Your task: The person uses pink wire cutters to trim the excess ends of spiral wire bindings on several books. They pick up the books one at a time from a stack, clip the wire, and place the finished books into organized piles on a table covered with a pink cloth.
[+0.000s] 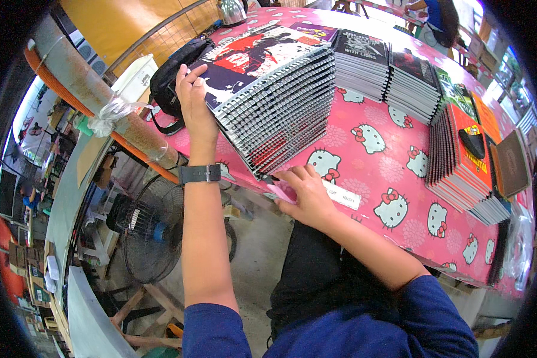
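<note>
Both hands are squaring the tall stack of spiral-bound notebooks [274,95] on the pink cartoon-cat tablecloth [376,161]: the left hand [192,98], fingers spread, is pressing its far edge; the right hand [304,194], fingers flat, is bracing the base. Next probably calls for even pressure, lest the leaning stack slide.

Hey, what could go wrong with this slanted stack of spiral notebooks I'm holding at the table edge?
The slanted stack of spiral notebooks leans toward the table edge, so it might fan out and slide off. The left hand only steadies its top and the right hand its base, so middle notebooks could slip.
</note>
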A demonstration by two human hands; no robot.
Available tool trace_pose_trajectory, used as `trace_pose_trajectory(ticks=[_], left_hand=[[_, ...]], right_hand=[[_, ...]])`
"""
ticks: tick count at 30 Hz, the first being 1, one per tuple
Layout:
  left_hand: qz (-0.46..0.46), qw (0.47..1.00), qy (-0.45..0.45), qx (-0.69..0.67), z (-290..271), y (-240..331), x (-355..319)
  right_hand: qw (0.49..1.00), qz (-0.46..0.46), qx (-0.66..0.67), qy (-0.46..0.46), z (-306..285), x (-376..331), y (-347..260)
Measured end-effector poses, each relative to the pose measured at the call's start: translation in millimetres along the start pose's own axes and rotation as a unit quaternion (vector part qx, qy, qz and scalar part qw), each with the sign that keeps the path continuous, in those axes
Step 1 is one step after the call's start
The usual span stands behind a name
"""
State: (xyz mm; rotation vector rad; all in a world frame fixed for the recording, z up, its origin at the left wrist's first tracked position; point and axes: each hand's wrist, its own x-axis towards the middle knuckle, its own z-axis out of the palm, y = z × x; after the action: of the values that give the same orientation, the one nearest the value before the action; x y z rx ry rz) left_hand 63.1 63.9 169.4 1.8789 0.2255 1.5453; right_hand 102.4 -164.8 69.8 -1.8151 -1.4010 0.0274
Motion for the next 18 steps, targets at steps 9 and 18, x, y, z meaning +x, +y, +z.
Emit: trace_pose_trajectory(ticks=[9, 18], left_hand=[[0.011, 1.000, 0.001, 0.021, -3, -2, 1], [0.025, 1.000, -0.010, 0.011, 0, 0, 1]], right_hand=[[0.776, 0.339, 0.466, -0.257, -17, 27, 14], [0.999, 0.012, -0.049, 0.004, -1, -5, 4]])
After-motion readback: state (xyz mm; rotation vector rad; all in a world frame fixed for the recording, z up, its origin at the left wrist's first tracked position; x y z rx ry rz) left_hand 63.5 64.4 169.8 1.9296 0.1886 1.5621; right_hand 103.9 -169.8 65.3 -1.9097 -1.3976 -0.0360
